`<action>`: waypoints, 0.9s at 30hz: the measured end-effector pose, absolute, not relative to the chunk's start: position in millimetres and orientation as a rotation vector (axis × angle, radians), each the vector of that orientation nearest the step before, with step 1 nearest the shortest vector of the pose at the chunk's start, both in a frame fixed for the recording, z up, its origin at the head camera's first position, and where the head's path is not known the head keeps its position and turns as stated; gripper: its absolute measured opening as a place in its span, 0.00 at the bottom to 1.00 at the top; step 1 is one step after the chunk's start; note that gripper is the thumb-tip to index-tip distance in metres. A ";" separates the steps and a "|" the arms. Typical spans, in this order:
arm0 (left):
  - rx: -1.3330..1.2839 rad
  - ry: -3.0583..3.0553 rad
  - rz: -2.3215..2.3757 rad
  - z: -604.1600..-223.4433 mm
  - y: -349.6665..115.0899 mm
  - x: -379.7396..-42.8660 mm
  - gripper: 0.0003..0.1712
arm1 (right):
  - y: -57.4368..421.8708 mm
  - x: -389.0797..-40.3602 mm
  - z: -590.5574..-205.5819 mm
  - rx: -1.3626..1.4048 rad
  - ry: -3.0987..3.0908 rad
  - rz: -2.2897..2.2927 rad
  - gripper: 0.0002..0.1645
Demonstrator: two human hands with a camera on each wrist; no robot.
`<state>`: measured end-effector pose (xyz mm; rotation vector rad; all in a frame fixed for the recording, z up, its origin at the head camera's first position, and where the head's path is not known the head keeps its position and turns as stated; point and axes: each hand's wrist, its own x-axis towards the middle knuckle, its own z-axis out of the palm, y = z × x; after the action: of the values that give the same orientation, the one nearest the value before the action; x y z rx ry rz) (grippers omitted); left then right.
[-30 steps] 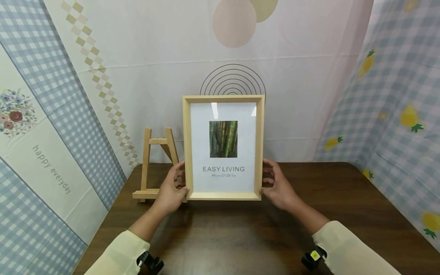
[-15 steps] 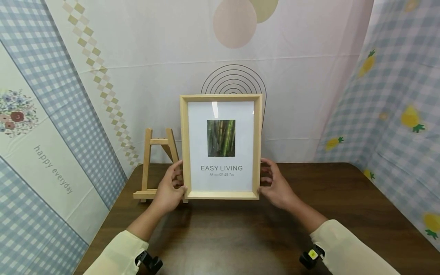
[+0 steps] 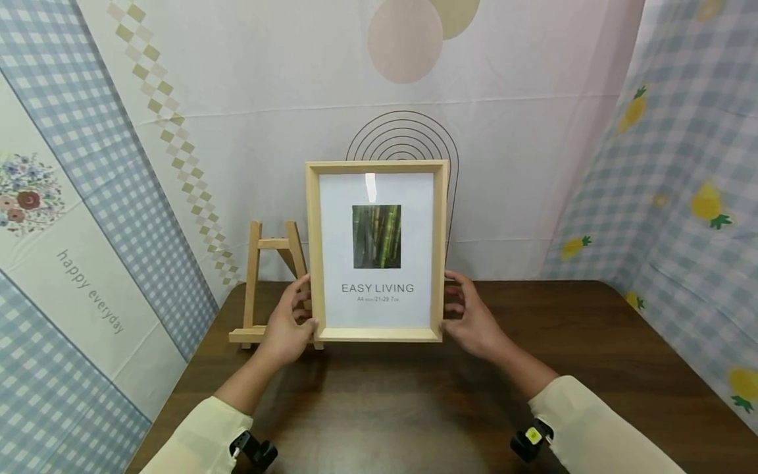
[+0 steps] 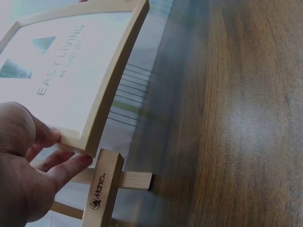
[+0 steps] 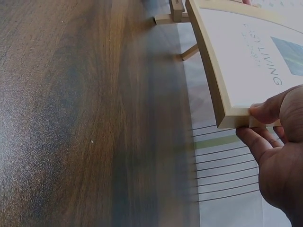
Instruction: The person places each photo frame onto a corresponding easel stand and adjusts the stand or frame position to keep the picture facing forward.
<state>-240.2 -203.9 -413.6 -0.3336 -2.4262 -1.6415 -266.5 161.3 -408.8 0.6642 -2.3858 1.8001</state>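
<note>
Between both hands a picture frame stands upright, light wood around a white sheet with a bamboo photo and the words "EASY LIVING". My left hand grips its left side near the lower corner, thumb on the front edge and fingers at the side and behind. On the opposite side my right hand holds the lower right corner the same way; the right wrist view shows the thumb on the front rim. A small wooden easel stands behind the left hand, its right part hidden by the frame. Both wrist views show the frame's bottom edge raised above the table.
The dark wooden table carries the easel at its back left. A white printed cloth hangs behind it. Checked blue cloths hang on the left and right.
Both hands have shifted the picture frame slightly left and a little upward, so it covers slightly more of the easel. The easel has stayed in place.
</note>
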 end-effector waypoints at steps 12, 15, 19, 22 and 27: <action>-0.324 -2.421 -1.607 -411.6 -208.7 -241.3 0.51 | 155.6 -268.6 -405.8 0.689 -2.398 1.776 0.60; -0.318 -2.427 -1.604 -410.8 -209.7 -241.7 0.52 | 153.8 -269.2 -405.5 0.686 -2.401 1.777 0.60; -0.304 -2.434 -1.607 -410.2 -211.4 -243.3 0.52 | 151.5 -270.3 -405.3 0.674 -2.404 1.791 0.59; -0.288 -2.441 -1.605 -410.2 -212.9 -244.2 0.52 | 149.6 -271.4 -405.3 0.670 -2.400 1.802 0.59; -0.291 -2.445 -1.587 -409.3 -215.0 -244.6 0.52 | 147.2 -272.2 -404.6 0.668 -2.393 1.803 0.59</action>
<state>-244.6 -215.0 -409.3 -0.2906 -2.4448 -1.5870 -272.2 147.2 -404.6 0.6684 -2.3934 1.8029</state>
